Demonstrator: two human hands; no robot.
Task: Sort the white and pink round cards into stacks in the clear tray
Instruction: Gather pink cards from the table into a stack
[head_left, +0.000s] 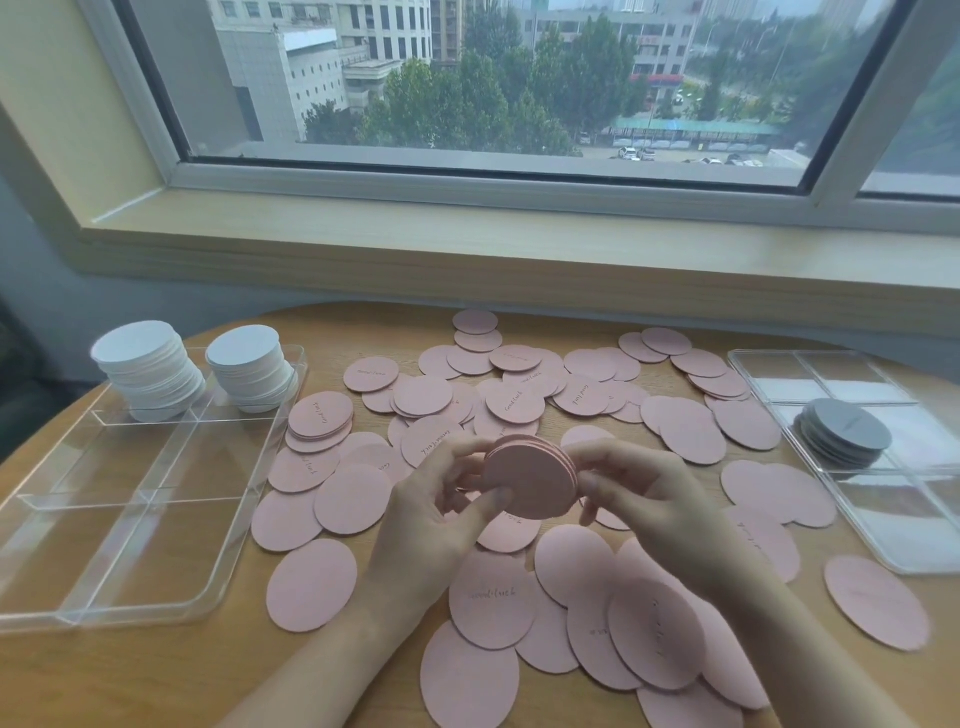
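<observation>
Both hands hold a small stack of pink round cards (530, 478) on edge above the table's middle. My left hand (441, 514) grips its left rim with thumb and fingers; my right hand (634, 493) pinches its right rim. Many loose pink cards (311, 584) lie scattered over the wooden table. The clear tray (130, 519) with several compartments sits at the left. Two stacks of white cards (148, 371) (249, 374) stand in its far compartments; the near compartments hold nothing.
A second clear tray (883, 530) lies at the right with a stack of grey round cards (844, 431) in it. Behind the round table (156, 675) runs a window sill (519, 244) under a large window.
</observation>
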